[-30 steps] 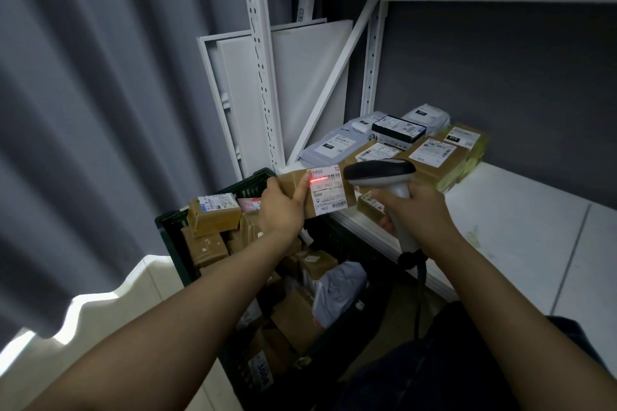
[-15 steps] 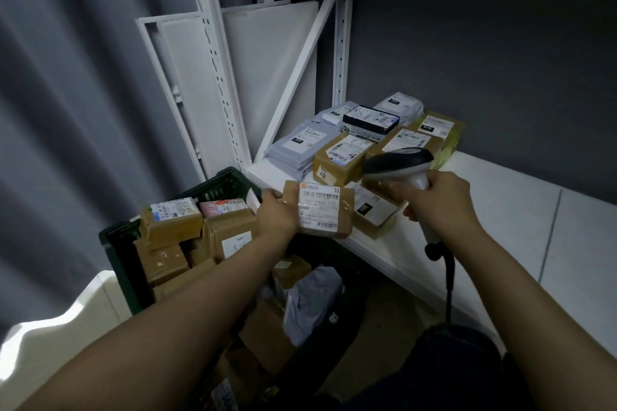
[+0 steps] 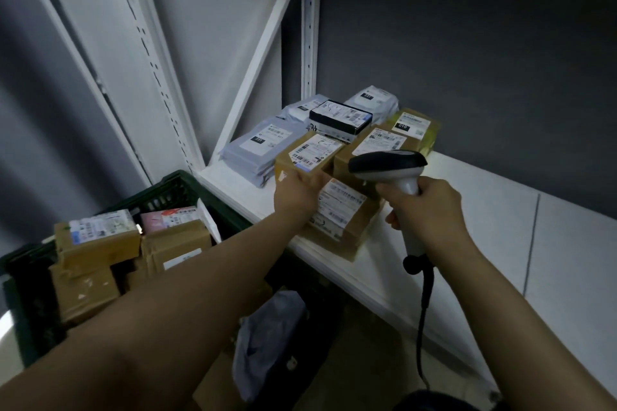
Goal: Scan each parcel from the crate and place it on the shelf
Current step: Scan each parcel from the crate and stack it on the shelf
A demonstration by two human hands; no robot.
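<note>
Since half a second ago, the left hand (image 3: 298, 193) is bringing the parcel (image 3: 344, 210) out of mid-air and down onto the shelf (image 3: 467, 210).
Left fingers (image 3: 317, 182) are grasping the parcel's left end; the parcel is lying label-up just right of them, resting on a flat box (image 3: 347, 248) at the shelf's front edge. The right hand (image 3: 427, 210) is clenching the scanner (image 3: 387, 165) by its grip, with the dark head pointing left above the parcel and the cable (image 3: 424, 310) hanging below. Labelled boxes (image 3: 310, 152) and grey mailers (image 3: 257, 150) are sitting just beyond the left fingers, and the crate (image 3: 173, 192) is standing below-left of them.
</note>
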